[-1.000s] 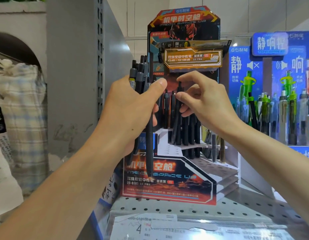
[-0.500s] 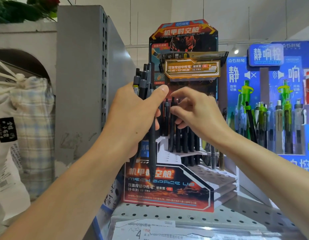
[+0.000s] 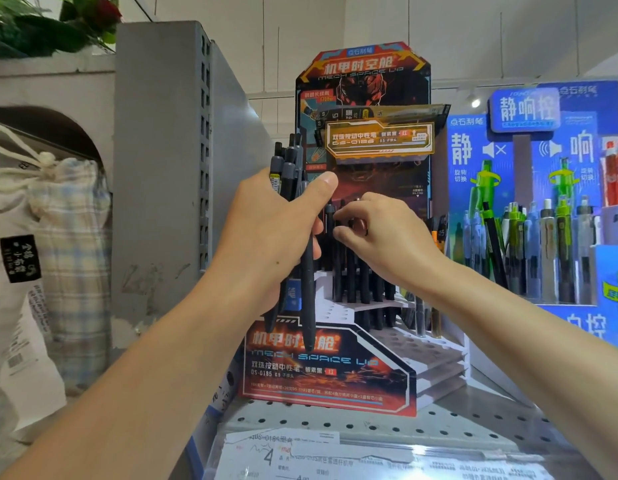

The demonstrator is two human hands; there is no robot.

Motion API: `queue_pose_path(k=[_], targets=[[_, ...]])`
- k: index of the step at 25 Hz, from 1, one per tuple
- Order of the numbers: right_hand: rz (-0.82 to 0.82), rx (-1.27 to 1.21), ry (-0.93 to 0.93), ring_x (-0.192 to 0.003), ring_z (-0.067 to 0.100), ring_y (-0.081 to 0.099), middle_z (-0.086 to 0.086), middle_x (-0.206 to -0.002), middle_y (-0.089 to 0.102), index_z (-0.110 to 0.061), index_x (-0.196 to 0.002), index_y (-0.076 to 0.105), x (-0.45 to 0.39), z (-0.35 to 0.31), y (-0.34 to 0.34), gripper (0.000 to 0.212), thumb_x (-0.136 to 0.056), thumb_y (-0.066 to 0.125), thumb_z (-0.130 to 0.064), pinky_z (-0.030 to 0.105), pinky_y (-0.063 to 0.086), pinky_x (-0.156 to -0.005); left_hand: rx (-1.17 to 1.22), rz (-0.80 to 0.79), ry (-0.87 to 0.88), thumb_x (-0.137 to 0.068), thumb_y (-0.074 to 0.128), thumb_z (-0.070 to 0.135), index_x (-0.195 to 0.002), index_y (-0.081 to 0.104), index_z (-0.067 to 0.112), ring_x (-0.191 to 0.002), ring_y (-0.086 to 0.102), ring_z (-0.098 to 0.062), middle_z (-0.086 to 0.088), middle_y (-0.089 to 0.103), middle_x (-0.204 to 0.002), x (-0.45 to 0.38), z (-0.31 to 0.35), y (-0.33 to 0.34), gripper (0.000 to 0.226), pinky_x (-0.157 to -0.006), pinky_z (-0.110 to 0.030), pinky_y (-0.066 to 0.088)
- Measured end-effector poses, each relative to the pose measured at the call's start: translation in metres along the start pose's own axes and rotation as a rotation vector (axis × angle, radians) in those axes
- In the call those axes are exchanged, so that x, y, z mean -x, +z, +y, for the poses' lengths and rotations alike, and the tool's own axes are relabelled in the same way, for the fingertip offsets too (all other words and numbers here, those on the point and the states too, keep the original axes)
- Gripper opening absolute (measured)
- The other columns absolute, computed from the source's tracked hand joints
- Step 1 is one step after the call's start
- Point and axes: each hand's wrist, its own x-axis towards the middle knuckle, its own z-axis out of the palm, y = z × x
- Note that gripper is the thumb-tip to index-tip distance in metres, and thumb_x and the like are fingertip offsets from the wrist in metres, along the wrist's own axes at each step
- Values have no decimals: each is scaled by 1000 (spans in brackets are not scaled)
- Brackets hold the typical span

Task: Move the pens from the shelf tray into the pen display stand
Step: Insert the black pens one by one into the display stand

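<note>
Two hands at the pen stand, one gripping a bundle, one pinching a single pen.

The left hand [image 3: 266, 233] is curled round a bundle of dark pens [image 3: 293, 181] held upright before the stand [image 3: 330, 370], at its left edge. The right hand [image 3: 380, 237] pinches the top of a pen [image 3: 330, 216] standing in the stand's upper tier among other dark pens; its tip is hidden. The lower tiers' holes look unfilled.

I see two bare forearms entering from the lower corners of the frame, no sleeves, watch or rings showing. My left hand [image 3: 269, 233] and right hand [image 3: 380, 237] are ungloved, with short, plain nails.
</note>
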Motion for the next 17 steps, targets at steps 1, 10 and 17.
queue_pose_path(k=[1, 10, 17], targets=[[-1, 37, -8, -94, 19, 57, -7, -97, 52, -26, -128, 67, 1, -1, 0, 33, -99, 58, -40, 30, 38, -70, -7, 1, -2, -92, 67, 42, -90, 61, 22, -41, 57, -9, 5, 62, -52, 1, 0, 0, 22, -38, -16, 42], [-466, -1380, -46, -77, 19, 65, 10, -93, 63, -9, -119, 62, 9, -7, -31, 20, -99, 62, -14, 31, 57, -59, -93, 120, -3, -86, 69, 54, -112, 63, 18, -74, 59, -19, -5, 71, -96, -2, 8, 10, 44, -57, -30, 49], [-468, -1197, -59, -68, 16, 62, 7, -80, 59, -5, -128, 53, 7, -12, -41, 39, -92, 68, 1, 29, 56, -57, -119, 130, 19, -86, 70, 53, -86, 62, 28, -51, 56, -7, 12, 63, -61, 3, 11, 11, 27, -47, -22, 44]])
